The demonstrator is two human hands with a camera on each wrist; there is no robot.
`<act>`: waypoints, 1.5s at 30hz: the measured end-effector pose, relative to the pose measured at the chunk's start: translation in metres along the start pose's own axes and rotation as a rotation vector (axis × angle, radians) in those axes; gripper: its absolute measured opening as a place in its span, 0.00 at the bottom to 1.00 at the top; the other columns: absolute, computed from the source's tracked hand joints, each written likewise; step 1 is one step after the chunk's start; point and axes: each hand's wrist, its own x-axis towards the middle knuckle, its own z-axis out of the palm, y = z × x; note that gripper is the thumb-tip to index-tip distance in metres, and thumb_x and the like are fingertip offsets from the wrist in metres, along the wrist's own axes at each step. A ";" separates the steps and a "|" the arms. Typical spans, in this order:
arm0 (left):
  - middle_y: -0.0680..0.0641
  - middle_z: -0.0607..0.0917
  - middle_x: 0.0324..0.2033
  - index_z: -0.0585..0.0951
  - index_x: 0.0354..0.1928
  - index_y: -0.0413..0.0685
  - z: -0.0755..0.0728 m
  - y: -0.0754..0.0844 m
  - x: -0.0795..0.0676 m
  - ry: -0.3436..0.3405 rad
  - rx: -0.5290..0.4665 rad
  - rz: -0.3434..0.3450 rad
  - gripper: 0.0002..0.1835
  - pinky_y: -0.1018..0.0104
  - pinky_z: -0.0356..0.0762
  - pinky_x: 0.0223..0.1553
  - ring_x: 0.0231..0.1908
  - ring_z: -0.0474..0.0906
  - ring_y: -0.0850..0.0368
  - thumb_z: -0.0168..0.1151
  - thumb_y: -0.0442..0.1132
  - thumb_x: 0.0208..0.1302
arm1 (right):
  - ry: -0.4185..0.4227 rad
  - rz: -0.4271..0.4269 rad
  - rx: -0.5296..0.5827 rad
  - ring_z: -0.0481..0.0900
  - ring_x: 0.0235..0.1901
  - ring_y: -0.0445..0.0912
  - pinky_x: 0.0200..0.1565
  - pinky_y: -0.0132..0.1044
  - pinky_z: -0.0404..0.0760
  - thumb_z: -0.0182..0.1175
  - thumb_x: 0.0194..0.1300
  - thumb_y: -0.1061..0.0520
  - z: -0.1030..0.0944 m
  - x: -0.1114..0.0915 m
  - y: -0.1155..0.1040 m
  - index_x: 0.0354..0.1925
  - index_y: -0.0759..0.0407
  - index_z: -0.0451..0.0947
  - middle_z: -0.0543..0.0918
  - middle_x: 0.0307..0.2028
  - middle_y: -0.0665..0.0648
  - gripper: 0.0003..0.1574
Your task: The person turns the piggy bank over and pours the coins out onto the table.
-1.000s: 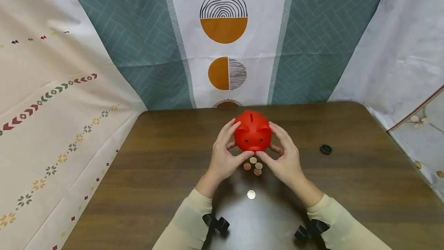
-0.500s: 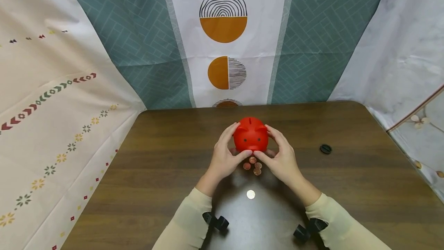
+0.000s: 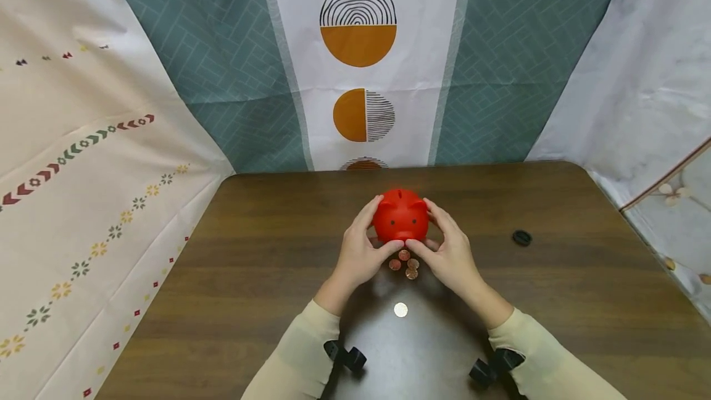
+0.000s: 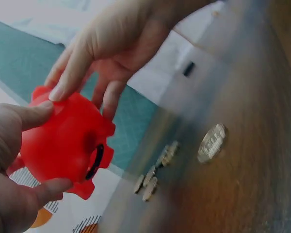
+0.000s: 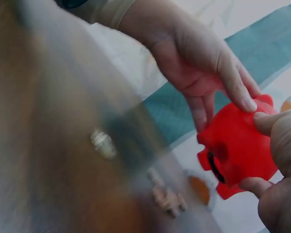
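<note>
Both hands hold a red piggy bank point(image 3: 401, 218) off the table, its face toward the head camera and a coin slot showing on top. My left hand point(image 3: 357, 249) grips its left side and my right hand point(image 3: 451, 252) its right side, thumbs meeting at the snout. A dark-rimmed round opening shows on the pig's underside, between the feet, in the left wrist view, where the pig point(image 4: 63, 141) hangs clear of the tabletop. Several copper coins point(image 3: 411, 273) lie close together below the hands. Nearer the body lies one pale, shiny coin point(image 3: 400, 310).
A small black round cap point(image 3: 521, 238) lies on the wooden table point(image 3: 250, 276) to the right of the hands. Patterned cloths point(image 3: 222, 79) hang behind and beside the table. Black wrist mounts point(image 3: 345, 355) sit on both sleeves.
The piggy bank has come down slightly and tilted, so its top slot shows less than a second ago. Both hands have kept their grip. The coins and the black cap have stayed put.
</note>
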 end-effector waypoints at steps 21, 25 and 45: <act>0.41 0.66 0.67 0.64 0.69 0.40 -0.002 0.010 0.002 0.047 -0.052 0.091 0.44 0.57 0.83 0.41 0.58 0.73 0.42 0.74 0.29 0.49 | 0.055 -0.066 -0.005 0.72 0.59 0.56 0.39 0.46 0.82 0.74 0.46 0.69 0.002 0.002 -0.001 0.69 0.60 0.63 0.70 0.64 0.60 0.53; 0.46 0.66 0.68 0.63 0.71 0.46 -0.001 0.002 -0.001 -0.022 -0.042 -0.096 0.44 0.58 0.83 0.39 0.56 0.73 0.45 0.73 0.33 0.52 | -0.024 0.096 -0.017 0.70 0.61 0.56 0.38 0.47 0.83 0.73 0.51 0.60 0.005 -0.002 0.009 0.71 0.54 0.61 0.69 0.65 0.56 0.52; 0.43 0.61 0.70 0.61 0.71 0.45 0.001 -0.002 0.000 0.036 0.046 0.156 0.45 0.57 0.80 0.48 0.64 0.67 0.47 0.73 0.34 0.52 | 0.087 -0.031 0.057 0.70 0.61 0.58 0.42 0.40 0.82 0.72 0.48 0.72 0.008 -0.003 -0.014 0.70 0.60 0.61 0.69 0.65 0.61 0.53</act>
